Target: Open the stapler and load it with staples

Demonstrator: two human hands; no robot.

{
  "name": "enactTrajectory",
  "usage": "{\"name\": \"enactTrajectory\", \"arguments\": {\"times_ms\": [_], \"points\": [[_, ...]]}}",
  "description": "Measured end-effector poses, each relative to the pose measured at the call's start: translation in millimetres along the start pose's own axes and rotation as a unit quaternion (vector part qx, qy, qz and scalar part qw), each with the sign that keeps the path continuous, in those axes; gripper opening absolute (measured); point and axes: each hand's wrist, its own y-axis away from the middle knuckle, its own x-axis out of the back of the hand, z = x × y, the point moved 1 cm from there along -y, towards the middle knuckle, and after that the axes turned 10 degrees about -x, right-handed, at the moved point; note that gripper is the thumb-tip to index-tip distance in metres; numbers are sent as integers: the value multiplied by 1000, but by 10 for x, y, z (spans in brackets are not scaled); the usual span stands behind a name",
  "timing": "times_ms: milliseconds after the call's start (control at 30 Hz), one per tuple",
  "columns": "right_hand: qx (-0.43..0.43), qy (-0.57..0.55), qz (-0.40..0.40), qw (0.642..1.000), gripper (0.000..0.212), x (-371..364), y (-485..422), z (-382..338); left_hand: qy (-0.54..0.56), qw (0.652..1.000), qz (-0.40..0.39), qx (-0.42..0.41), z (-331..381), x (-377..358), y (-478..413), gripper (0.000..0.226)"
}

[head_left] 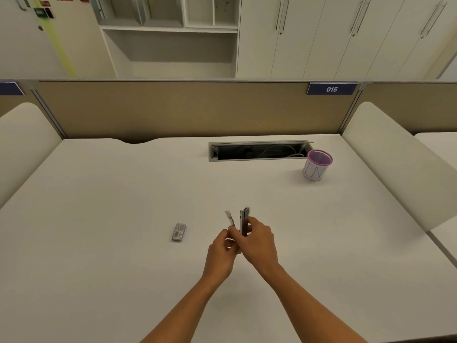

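1. Both grips hold the small slim stapler [243,222] (dark metal body, pale top arm) over the white desk [111,206], near its front middle.
2. The right grip [259,240] is curled round the dark body's lower half; the left grip [221,246] pinches the pale arm [230,217] low down, near the hinge.
3. Handling, as I judge it: light, stiff, smooth-sided and likely springy at the hinge. Hold the body by its flanks, away from the channel.
4. Its long axis stands nearly upright, front end pointing up and away from the person — the pale arm splays left, so the stapler is partly open.
5. One small grey rectangular staple box [178,232] lies flat on the desk, left of the grips, untouched.
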Motion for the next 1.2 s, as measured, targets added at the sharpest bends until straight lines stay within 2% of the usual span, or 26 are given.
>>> {"name": "enactTrajectory", "arguments": {"times_ms": [33,100,200,333,467,600,733,900,1067,1200], "points": [[2,-3,-2,1000,34,-1,-47,4,-15,1000,-14,-8,-17,31,-18,7],[7,-12,-9,1000,35,5,-151,23,-50,998,-38,-14,-112,122,-56,24],[3,3,-12,1000,42,23,-313,108,-136,990,8,-23,-341,345,-116,35],[-19,45,-13,999,51,25,-516,293,-283,954,79,-63,-613,721,-139,46],[-31,87,-30,995,48,-26,-659,419,-387,919,58,-48,-854,968,-113,62],[-41,153,-46,986,31,-133,-713,496,-430,903,4,-17,-1031,993,-51,76],[-56,195,-35,979,27,-247,-726,588,-461,888,-11,-10,-1122,945,-55,100],[-64,199,-17,978,37,-309,-749,608,-473,881,-22,-5,-1143,885,-107,89],[-71,184,-12,980,37,-313,-765,618,-489,872,-31,-4,-1152,828,-152,99],[-81,182,-8,980,37,-317,-785,618,-494,869,-36,-7,-1130,791,-201,99]]}}
